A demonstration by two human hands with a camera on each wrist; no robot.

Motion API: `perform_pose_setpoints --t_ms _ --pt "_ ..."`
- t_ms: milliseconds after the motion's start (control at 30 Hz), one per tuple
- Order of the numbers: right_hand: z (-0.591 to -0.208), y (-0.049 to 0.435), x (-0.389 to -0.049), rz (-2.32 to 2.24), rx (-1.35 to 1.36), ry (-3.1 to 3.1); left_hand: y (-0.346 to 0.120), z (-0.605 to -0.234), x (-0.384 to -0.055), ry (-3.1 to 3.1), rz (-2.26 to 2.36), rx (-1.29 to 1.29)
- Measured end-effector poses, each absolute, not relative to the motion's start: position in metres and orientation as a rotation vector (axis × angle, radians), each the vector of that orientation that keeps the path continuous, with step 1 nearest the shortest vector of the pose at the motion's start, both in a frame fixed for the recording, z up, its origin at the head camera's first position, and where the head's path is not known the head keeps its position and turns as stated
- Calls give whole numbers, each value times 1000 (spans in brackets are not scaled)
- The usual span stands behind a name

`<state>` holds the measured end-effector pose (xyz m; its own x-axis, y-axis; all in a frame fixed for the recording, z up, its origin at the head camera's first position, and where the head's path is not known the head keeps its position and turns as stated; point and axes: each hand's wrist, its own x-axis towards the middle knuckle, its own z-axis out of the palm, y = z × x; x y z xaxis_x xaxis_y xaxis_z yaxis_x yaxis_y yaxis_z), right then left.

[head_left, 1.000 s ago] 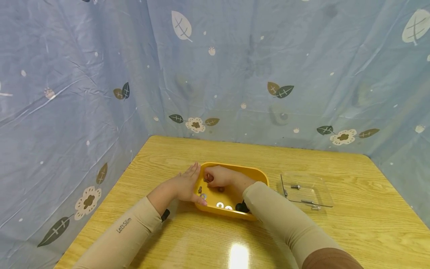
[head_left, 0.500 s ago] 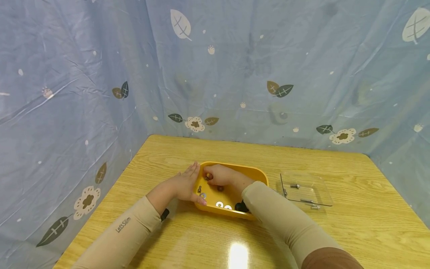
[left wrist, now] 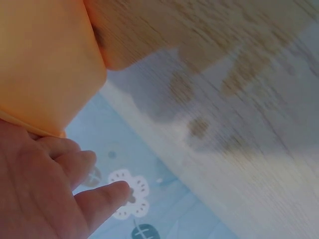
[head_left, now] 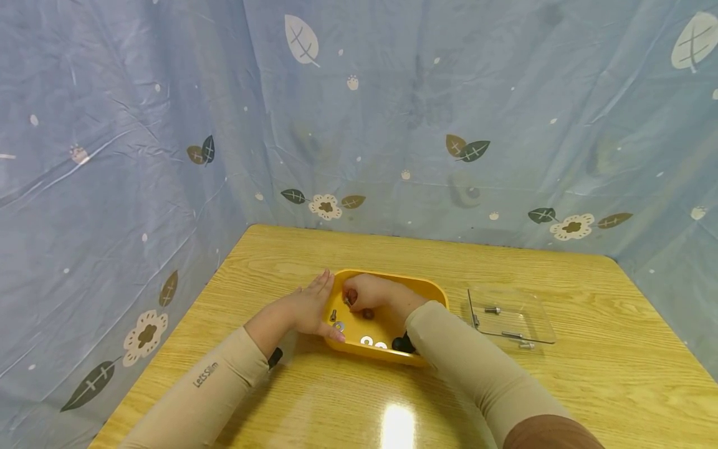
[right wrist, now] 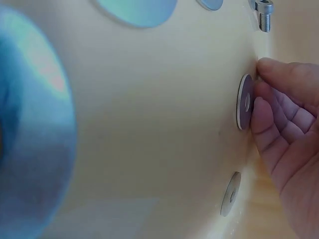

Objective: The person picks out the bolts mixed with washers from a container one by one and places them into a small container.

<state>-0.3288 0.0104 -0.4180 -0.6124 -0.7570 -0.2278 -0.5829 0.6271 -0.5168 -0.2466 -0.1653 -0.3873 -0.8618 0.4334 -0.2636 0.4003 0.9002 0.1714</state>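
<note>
A yellow plastic tray (head_left: 426, 288) sits on the wooden table. My left hand (head_left: 305, 310) rests against its left end, fingers fairly straight and thumb across the near corner. Inside the tray my right hand (head_left: 370, 293) reaches to the left part, its fingers curled near the floor. In the right wrist view the fingertips are beside a flat metal washer (right wrist: 245, 103); whether they pinch it or something behind it is hidden. Another washer (right wrist: 231, 194) lies close by. A socket-head bolt (head_left: 333, 315) and a washer (head_left: 339, 326) lie left of the right hand.
Two pale washers (head_left: 366, 340) and a black rounded object (head_left: 401, 344) lie along the tray's near side. To the right stands a clear plastic tray (head_left: 541, 321) with several bolts (head_left: 492, 310) in or around it. A patterned curtain (head_left: 392, 125) hangs behind the table.
My right hand's fingertips have shifted slightly right inside the tray and curled in closer. The left hand keeps its place on the tray.
</note>
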Motion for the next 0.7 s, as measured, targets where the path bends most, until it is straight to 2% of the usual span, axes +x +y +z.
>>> perform_pose_setpoints --t_ms 700 --pt "-418 9 -330 -442 -1147 2551 -165 -387 -247 2760 150 614"
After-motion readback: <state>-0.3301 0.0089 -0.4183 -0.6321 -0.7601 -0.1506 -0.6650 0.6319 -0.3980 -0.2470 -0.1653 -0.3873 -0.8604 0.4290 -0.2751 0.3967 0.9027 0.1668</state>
